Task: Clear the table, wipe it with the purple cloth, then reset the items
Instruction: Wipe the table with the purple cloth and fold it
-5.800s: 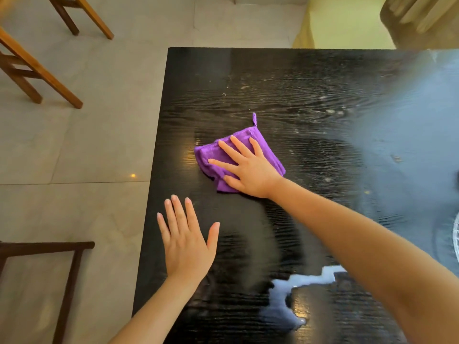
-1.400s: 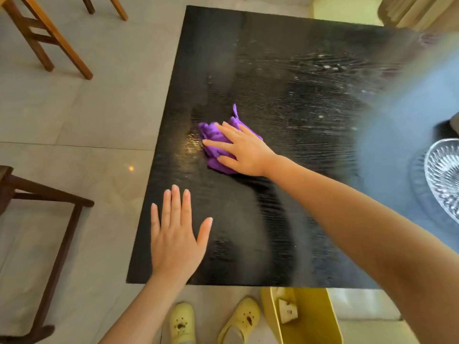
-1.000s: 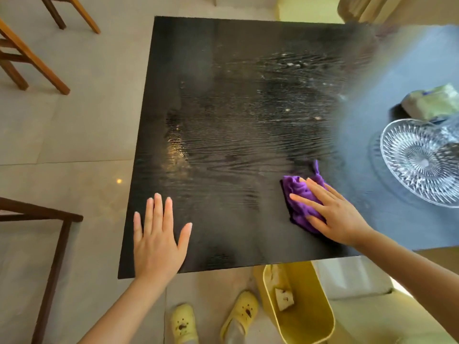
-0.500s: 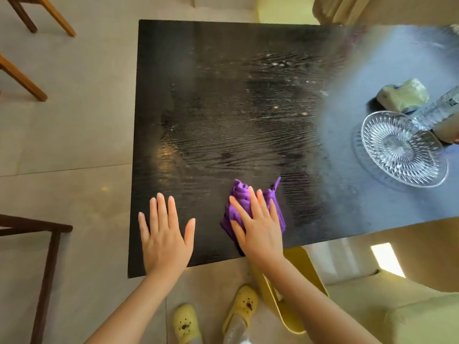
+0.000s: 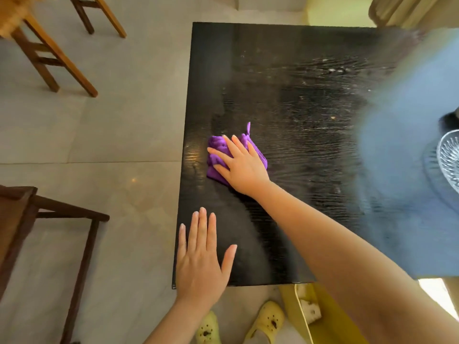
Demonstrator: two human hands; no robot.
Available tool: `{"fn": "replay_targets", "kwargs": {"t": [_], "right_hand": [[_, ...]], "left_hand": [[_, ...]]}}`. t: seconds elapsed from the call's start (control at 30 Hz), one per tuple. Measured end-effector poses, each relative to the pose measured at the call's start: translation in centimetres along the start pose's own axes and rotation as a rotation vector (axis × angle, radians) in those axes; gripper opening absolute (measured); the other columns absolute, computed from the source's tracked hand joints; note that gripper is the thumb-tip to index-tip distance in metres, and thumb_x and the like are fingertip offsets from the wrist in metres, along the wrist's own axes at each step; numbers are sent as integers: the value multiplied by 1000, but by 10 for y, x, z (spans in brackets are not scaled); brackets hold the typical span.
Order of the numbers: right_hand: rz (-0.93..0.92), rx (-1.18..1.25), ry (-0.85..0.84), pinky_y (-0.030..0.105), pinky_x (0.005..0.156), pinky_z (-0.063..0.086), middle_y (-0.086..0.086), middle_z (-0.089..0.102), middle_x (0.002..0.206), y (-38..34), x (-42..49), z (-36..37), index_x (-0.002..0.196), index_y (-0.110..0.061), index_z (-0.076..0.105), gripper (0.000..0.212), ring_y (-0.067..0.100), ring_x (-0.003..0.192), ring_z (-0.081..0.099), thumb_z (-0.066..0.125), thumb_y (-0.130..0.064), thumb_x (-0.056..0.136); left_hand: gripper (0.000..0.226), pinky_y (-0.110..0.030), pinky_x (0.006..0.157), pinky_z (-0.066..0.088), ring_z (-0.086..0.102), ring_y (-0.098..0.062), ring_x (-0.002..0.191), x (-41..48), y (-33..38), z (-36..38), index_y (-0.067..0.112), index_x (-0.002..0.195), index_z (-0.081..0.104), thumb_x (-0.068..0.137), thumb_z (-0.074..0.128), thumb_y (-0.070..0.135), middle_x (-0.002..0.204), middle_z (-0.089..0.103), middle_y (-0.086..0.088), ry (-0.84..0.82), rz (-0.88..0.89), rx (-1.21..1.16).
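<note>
The black wood-grain table [image 5: 298, 95] fills the middle of the view. A crumpled purple cloth [image 5: 217, 151] lies near its left edge. My right hand [image 5: 239, 165] presses flat on the cloth, fingers spread over it, hiding most of the cloth. My left hand [image 5: 201, 256] rests flat and open on the near left corner of the table, holding nothing. A cut-glass dish [image 5: 449, 160] shows partly at the right edge of the table.
Wooden stool legs [image 5: 54, 53] stand on the tiled floor at the far left; a dark wooden chair [image 5: 29, 219] stands at the near left. Below the table's near edge are yellow slippers [image 5: 265, 324] and a yellow bin [image 5: 320, 316]. Glare washes out the table's right side.
My right hand has slid the purple cloth from the near edge of the table away and leftward toward the left edge. My left hand has stayed flat on the near corner.
</note>
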State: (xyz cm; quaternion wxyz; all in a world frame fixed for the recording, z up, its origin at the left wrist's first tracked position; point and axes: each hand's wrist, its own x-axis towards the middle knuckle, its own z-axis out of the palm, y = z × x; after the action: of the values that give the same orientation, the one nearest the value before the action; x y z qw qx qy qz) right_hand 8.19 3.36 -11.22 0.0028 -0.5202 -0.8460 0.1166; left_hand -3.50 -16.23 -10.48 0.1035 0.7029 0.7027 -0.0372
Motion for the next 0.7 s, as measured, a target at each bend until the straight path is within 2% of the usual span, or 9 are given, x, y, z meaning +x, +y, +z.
{"fn": "replay_targets", "kwargs": {"t": [0.1,0.23,0.33,0.47,0.57,0.7], "right_hand": [[19,11,13,47,119,10,1,18,159,12,55,-9,145,-42,24,48,26,147,11,23,-51,98],[108,42,44,48,119,9,4,19,158,26,114,-17,145,-40,26,49,27,147,12,25,-51,97],[127,40,49,48,118,10,5,22,157,30,126,-18,144,-38,28,48,28,146,13,24,-49,98],[12,35,9,45,115,21,5,31,152,23,95,-20,142,-36,36,46,27,142,23,27,-47,98],[-105,68,-2,43,114,22,1,35,151,6,46,-15,140,-37,39,44,25,143,22,30,-46,98],[-204,29,-41,44,119,14,2,27,156,-18,-13,-11,142,-37,35,46,25,145,19,32,-46,97]], "left_hand": [[75,-46,112,19,27,-30,141,-1,-1,2,9,145,31,90,26,59,153,29,-13,7,13,-7],[74,-45,110,19,31,-29,139,1,-1,5,9,144,34,90,28,59,152,30,-13,21,19,-26],[74,-45,110,20,29,-29,141,1,-2,6,9,145,33,91,27,59,153,28,-12,46,26,-25],[74,-50,114,28,27,-30,142,-1,0,7,8,145,32,92,24,59,153,28,-12,52,17,-10],[74,-52,112,31,26,-30,141,0,1,2,8,145,31,92,19,59,153,28,-13,41,-1,30],[78,-43,116,12,17,-30,144,-11,2,0,6,147,20,91,12,60,156,18,-14,16,-49,35]]}}
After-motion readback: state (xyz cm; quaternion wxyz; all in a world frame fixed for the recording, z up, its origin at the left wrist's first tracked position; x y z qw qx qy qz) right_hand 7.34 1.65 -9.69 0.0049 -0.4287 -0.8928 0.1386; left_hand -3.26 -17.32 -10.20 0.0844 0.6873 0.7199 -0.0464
